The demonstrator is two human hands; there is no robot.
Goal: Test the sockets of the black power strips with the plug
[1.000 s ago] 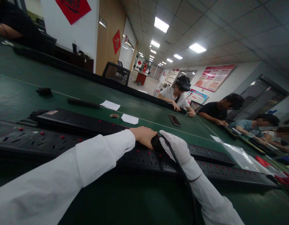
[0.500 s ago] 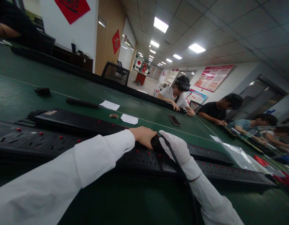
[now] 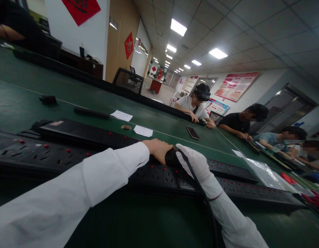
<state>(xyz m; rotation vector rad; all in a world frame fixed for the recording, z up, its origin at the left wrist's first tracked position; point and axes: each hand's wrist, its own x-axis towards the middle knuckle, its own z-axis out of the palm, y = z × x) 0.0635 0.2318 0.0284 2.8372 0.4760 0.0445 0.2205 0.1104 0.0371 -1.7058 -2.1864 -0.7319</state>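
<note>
My bare left hand (image 3: pixel 159 150) is closed over a black tool handle (image 3: pixel 171 159) held above a long black power strip (image 3: pixel 175 175) with red switches. My right hand (image 3: pixel 198 164), in a white glove, grips the same handle from the right, fingers wrapped round it. A black cable (image 3: pixel 201 193) runs from the handle down over my right wrist. A second long strip (image 3: pixel 79 132) lies just behind the first on the green table (image 3: pixel 149 213).
Two white paper slips (image 3: pixel 143 131), a tape roll (image 3: pixel 126 127), a phone (image 3: pixel 193 132) and a black bar (image 3: pixel 91 113) lie further back. Clear plastic bags (image 3: pixel 263 170) and red parts (image 3: pixel 288 178) sit at right. Several people sit along the far right side.
</note>
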